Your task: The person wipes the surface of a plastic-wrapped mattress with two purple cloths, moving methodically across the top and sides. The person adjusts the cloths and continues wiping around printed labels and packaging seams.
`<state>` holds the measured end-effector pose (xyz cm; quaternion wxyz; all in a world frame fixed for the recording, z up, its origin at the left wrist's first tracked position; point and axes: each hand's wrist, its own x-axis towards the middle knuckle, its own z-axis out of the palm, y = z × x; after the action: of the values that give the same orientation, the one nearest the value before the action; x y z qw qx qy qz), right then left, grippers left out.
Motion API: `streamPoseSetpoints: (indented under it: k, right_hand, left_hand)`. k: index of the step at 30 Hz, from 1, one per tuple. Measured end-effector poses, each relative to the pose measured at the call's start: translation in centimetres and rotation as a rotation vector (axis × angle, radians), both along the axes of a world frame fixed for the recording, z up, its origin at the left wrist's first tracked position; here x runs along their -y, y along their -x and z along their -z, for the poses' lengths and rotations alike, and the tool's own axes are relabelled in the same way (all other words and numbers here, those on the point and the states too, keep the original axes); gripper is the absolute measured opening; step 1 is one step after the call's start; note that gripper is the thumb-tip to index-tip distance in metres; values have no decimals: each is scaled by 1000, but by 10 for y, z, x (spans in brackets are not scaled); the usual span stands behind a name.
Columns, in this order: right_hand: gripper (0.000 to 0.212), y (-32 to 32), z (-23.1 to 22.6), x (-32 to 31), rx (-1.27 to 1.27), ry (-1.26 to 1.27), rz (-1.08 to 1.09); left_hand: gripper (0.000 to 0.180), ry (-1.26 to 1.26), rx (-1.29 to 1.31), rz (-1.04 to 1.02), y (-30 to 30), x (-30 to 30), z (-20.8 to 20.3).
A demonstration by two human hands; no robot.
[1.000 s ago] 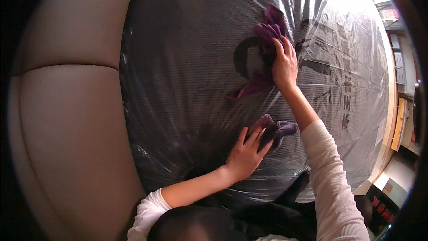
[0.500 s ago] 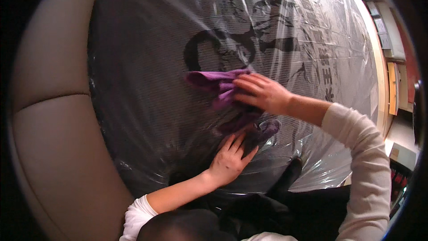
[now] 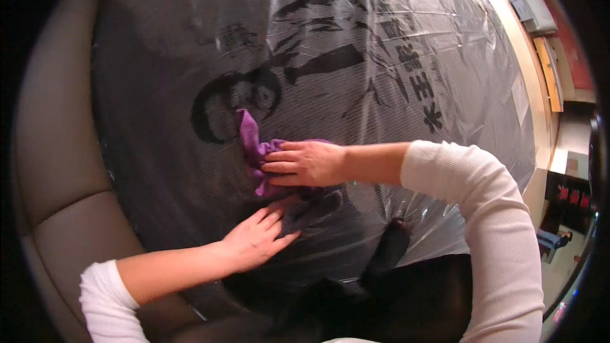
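A purple cloth lies bunched on the film-wrapped mattress. My right hand presses on it from above, fingers pointing left, and part of the cloth sticks out beyond the fingertips. The palm hides the rest. My left hand rests flat on the plastic, nearer to me, with its fingers spread and nothing gripped. Beside its fingertips is a dark, soft-looking patch; I cannot tell whether it is cloth or shadow. Dark printed drawings and characters show through the shiny clear film.
A padded grey-brown headboard runs along the left side. My dark-clad leg rests on the mattress's near part. At the right stand shelves with an orange-yellow item and dark boxes.
Both hands now appear further left in the picture, the right one lower with the purple cloth under it. The view has shifted too, bringing the printed figure further left.
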<state>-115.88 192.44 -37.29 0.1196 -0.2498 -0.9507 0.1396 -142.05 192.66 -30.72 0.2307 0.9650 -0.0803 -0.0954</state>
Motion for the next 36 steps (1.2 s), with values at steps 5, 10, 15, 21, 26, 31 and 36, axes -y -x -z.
streamPoseSetpoints:
  k: [5,10,15,21,26,31,36]
  right_hand:
    - [41,-69,-7,-38,9,-98,335]
    - [45,-170,8,-33,78,-277,781]
    - [49,-143,10,24,-21,-217,820]
    - [51,-102,-10,144,37,31,373]
    - [43,-177,-12,148,129,-23,182]
    - [42,-255,-23,111,364,-239,760]
    - [50,-214,3,120,213,-208,894]
  left_hand:
    - [54,-70,-79,102,-42,-2,8]
    - [57,5,131,-64,-118,33,28]
    - [56,12,199,-136,-137,66,42]
    - [49,106,303,105,-135,96,57]
    - [41,155,308,210,-141,107,61]
    - [45,16,317,115,-167,99,51]
    - [45,-14,274,83,-176,91,50]
